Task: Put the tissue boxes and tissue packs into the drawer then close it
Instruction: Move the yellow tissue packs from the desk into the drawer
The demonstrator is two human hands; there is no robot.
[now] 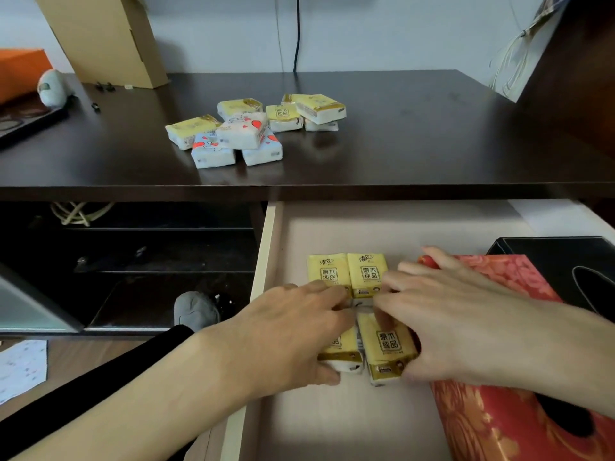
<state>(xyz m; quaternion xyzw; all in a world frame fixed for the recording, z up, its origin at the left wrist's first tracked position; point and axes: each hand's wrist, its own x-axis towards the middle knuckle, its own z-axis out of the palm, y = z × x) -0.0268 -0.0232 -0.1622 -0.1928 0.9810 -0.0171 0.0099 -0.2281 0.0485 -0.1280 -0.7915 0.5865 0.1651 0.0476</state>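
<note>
Both hands are down in the open drawer [270, 247]: the left hand [293, 334] clamps one yellow tissue pack [342, 352], the right hand [446, 324] pinches its neighbour [387, 344], behind two more yellow packs [347, 272] lying flush. A red floral tissue box [499, 424] sits along the drawer's right side, and glossy yellow and heart-printed packs [246, 131] crowd mid-desk [432, 144].

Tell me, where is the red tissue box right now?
The red tissue box lies inside the open drawer, on its right side, partly under the right hand, with a black box beside it.
</note>
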